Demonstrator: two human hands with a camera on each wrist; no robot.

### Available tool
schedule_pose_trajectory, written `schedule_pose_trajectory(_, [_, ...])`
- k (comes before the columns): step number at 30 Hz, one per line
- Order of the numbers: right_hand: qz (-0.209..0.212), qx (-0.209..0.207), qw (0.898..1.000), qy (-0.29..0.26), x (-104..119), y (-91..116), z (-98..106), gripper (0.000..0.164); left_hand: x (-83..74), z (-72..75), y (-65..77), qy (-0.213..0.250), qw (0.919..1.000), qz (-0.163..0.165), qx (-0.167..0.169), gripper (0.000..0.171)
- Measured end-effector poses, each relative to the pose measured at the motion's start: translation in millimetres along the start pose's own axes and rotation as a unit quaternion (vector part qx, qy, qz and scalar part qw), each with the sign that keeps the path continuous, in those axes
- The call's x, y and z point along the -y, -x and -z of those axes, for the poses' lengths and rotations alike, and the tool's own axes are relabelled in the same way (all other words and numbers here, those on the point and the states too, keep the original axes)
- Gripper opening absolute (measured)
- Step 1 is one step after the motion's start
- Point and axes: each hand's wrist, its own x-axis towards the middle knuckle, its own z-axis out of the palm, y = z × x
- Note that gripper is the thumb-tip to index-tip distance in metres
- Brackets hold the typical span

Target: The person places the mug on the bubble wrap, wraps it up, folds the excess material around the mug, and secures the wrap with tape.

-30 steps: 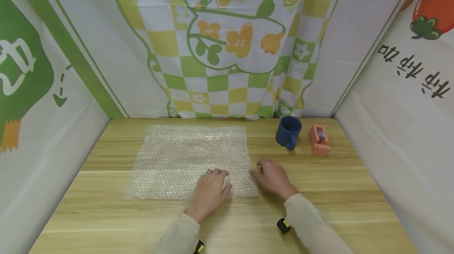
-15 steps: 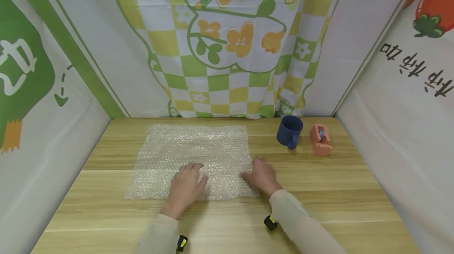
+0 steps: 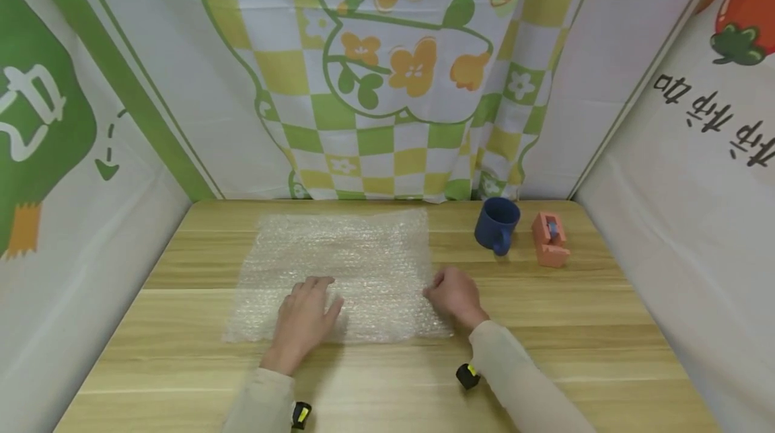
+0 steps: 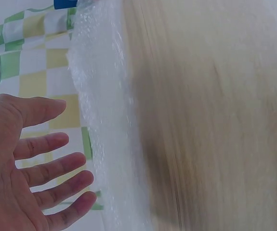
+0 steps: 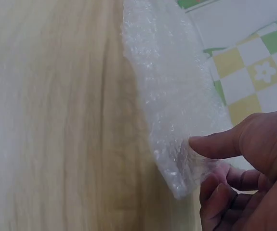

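Observation:
A clear sheet of bubble wrap (image 3: 363, 245) lies spread over the left and middle of the wooden table. My right hand (image 3: 455, 295) is at its right edge. In the right wrist view, the thumb and curled fingers of that hand (image 5: 254, 168) pinch the edge of the bubble wrap (image 5: 167, 91) near a corner. Over the sheet's front left part is my left hand (image 3: 303, 319), palm down. The left wrist view has its fingers (image 4: 56, 166) spread and holding nothing, beside the wrap (image 4: 112, 120).
Behind the right hand stands a blue mug (image 3: 496, 223), its handle facing front. To the mug's right is a salmon-pink tape dispenser (image 3: 549, 241) with a blue roll. Printed cloth walls (image 3: 387, 150) close off the table (image 3: 387, 386) at the back and sides.
My left hand has moved left across the bubble wrap. The right hand went left onto the sheet's edge, closed its fingers there and drew slightly back right; the sheet shifted a little right.

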Motion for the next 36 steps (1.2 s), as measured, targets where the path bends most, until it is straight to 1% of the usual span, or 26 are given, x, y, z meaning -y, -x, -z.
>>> schedule_pose_trajectory(6, [-0.015,-0.011,1.0,-0.024,-12,2,18,0.017,3.2,1.1,-0.9,0.004,1.0,-0.002,-0.002,0.039])
schedule_pose_trajectory(11, [-0.012,-0.033,0.999,-0.021,-27,2,33,0.017,4.6,-2.6,-0.1,0.002,1.0,0.0,0.006,0.04])
schedule_pose_trajectory(14, [-0.006,-0.048,0.999,-0.009,-36,3,41,0.017,5.4,-5.3,0.1,-0.003,0.9999,0.002,0.016,0.042])
schedule_pose_trajectory(19, [0.003,-0.081,0.996,0.029,-51,5,51,0.018,6.6,-9.7,0.0,-0.016,0.9994,0.001,0.031,0.046])
schedule_pose_trajectory(25, [0.008,-0.111,0.992,0.053,-67,7,61,0.015,6.0,-12.6,-0.7,-0.025,0.9989,-0.008,0.039,0.046])
schedule_pose_trajectory(29, [0.011,-0.115,0.991,0.062,-75,9,66,0.015,4.6,-12.9,-0.9,-0.029,0.9987,-0.012,0.04,0.046])
schedule_pose_trajectory(32, [0.009,-0.106,0.993,0.058,-79,10,69,0.017,4.1,-13.6,-1.2,-0.028,0.9986,-0.012,0.042,0.047])
schedule_pose_trajectory(36, [-0.007,-0.085,0.995,0.055,-80,9,71,0.022,3.4,-14.9,-1.5,-0.026,0.9984,-0.009,0.049,0.047])
